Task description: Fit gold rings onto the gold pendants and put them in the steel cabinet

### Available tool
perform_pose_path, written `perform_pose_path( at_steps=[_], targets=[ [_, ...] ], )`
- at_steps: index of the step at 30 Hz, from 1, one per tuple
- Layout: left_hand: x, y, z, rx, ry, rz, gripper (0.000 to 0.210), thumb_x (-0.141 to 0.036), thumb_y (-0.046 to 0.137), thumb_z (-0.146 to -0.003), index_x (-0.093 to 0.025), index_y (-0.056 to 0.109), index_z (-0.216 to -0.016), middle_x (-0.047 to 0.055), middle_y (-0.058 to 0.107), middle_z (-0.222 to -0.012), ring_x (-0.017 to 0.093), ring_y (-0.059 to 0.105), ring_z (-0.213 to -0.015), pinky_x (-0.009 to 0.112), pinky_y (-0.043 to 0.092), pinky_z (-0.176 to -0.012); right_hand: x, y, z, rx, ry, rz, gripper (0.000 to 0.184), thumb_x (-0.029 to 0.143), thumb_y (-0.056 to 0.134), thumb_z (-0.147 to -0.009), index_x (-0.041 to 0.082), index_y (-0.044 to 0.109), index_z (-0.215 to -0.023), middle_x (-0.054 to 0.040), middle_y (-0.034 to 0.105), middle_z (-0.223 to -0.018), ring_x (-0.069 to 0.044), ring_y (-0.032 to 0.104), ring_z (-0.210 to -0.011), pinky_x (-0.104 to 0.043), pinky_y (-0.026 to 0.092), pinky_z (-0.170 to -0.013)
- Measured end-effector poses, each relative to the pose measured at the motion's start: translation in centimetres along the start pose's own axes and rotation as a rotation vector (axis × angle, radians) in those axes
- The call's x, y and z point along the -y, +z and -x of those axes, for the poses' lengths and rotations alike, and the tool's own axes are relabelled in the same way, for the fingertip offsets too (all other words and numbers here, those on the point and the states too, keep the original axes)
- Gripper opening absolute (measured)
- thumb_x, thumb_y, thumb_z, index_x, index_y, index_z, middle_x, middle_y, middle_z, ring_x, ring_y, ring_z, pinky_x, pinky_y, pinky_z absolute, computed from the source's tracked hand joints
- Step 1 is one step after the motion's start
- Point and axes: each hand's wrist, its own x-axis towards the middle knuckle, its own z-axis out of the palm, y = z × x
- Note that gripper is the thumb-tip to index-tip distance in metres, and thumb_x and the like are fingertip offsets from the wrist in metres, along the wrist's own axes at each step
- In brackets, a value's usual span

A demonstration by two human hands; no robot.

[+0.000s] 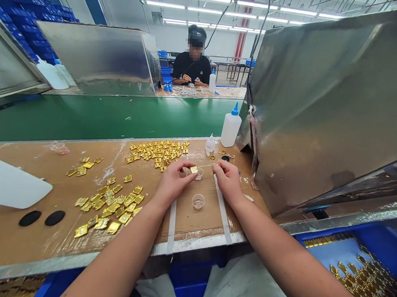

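Note:
My left hand pinches a small gold square piece between thumb and fingers. In my right hand is a thin stick, gripped near its end and pointing left toward the gold piece. Just behind the piece stands a small clear cup, partly covered by my left fingers. Nearer to me on the cardboard-covered bench is a second clear cup. Many similar gold pieces lie in a heap beyond my left hand and in a scattered group left of my left forearm.
A white bottle with a blue tip and a small dropper bottle stand at the back right. A metal panel rises on the right. Beyond the green conveyor belt sits another person. Black discs lie at left.

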Motion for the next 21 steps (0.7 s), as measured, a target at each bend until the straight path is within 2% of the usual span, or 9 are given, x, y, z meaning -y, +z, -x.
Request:
perform_pose_path(
  at_steps=[6, 21],
  targets=[
    [-0.49, 0.13, 0.07, 0.010, 0.001, -0.048, 0.023, -0.034, 0.082, -0.076, -0.025, 0.078, -0.098, 0.002, 0.075, -0.093, 0.022, 0.061, -0.081, 0.035, 0.046, -0.076, -0.33, 0.24, 0.00, 0.095, -0.058, 0.023, 0.037, 0.039, 0.053, -0.092, 0.022, 0.040, -0.061, 0.0029, 0.039, -0.062, -0.014, 0.039, -0.063, -0.029, 0.030, -0.062],
    [-0.36, 0.19, 0.05, 0.014, 0.050, -0.079, 0.023, -0.033, 0.083, -0.076, -0.025, 0.078, -0.098, 0.003, 0.076, -0.093, 0.024, 0.063, -0.084, 0.037, 0.049, -0.081, -0.42, 0.34, 0.11, 0.118, -0.096, 0.087, 0.037, 0.037, 0.052, -0.091, 0.022, 0.038, -0.060, 0.0032, 0.037, -0.061, -0.014, 0.038, -0.062, -0.030, 0.028, -0.061]
  ],
)
